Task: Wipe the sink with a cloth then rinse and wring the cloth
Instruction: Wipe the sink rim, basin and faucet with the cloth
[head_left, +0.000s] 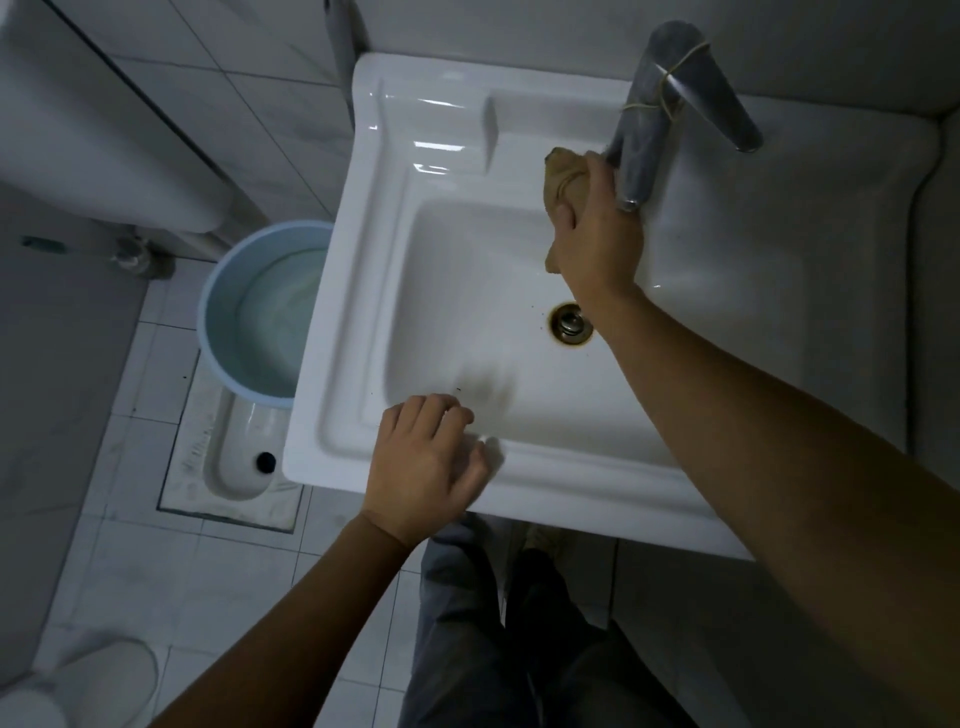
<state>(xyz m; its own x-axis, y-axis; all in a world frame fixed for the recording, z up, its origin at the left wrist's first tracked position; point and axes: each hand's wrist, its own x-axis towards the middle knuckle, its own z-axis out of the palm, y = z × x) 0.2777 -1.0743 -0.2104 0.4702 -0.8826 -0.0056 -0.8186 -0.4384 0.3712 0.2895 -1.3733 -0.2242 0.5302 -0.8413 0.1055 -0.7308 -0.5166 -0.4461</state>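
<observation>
Hands are split: the right hand (597, 234) is clenched round the bunched cloth (561, 176) at the back of the sink (363, 291), just beside the tap (644, 119). The left hand (426, 462) is rested on the front rim, fingers loosely curled, nothing held. Wiping is probably better done with the cloth spread flatter and pressed firmly. The dark smear (488, 387) by the front wall should be covered before rinsing.

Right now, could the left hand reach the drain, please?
Probably yes: the left hand is at the front rim of the sink, with bare basin between it and the drain.
</observation>
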